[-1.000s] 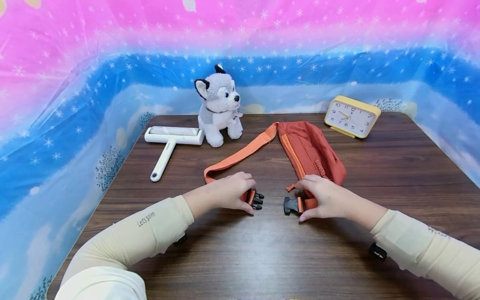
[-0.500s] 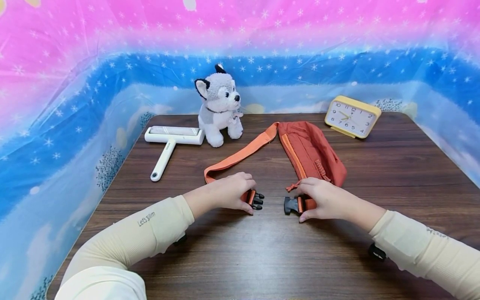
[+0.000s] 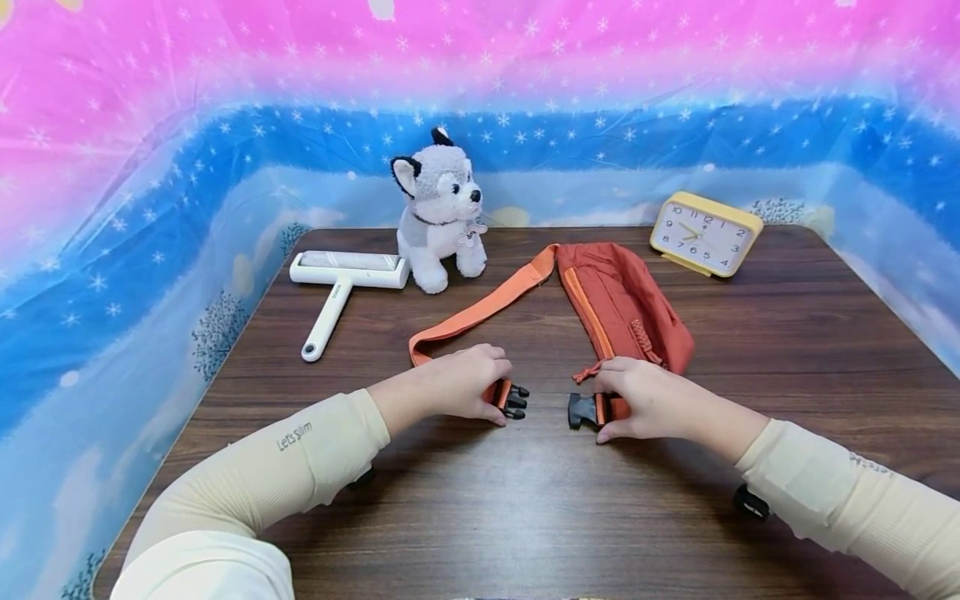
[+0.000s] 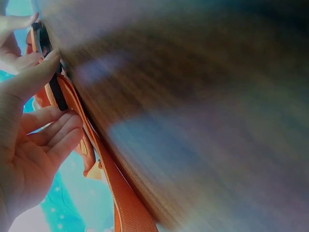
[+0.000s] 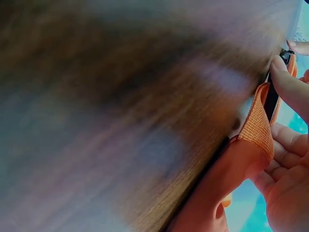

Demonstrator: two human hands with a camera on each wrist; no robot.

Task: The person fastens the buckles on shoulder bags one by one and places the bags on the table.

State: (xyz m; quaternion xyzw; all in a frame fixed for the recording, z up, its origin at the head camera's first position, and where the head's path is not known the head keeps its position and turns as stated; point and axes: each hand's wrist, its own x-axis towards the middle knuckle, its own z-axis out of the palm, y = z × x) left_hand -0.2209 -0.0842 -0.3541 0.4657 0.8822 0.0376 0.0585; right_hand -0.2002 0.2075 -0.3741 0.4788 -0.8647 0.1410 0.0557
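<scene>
A rust-red waist bag point(image 3: 626, 304) lies on the table with its orange strap point(image 3: 480, 310) looped out to the left. My left hand point(image 3: 465, 383) pinches the pronged half of the black buckle point(image 3: 514, 401) between thumb and fingers. Across a small gap, the socket half of the buckle point(image 3: 582, 411) points at it, pinched by my right hand point(image 3: 648, 396). The two halves are apart. In the left wrist view, the thumb and fingers take the buckle's black edge point(image 4: 59, 94) from both sides, the strap trailing below. The right wrist view shows webbing point(image 5: 258, 121) folded through the black piece.
A white lint roller point(image 3: 345, 275) lies at the left, beside a grey and white plush husky point(image 3: 442, 212) sitting at the back. A yellow alarm clock point(image 3: 705, 233) stands at the back right. Patterned cloth point(image 3: 562, 142) rises behind the dark wooden table point(image 3: 480, 517).
Almost nothing differs. My right hand has shifted very slightly, its fingers a touch lower; both buckle halves stay where they were.
</scene>
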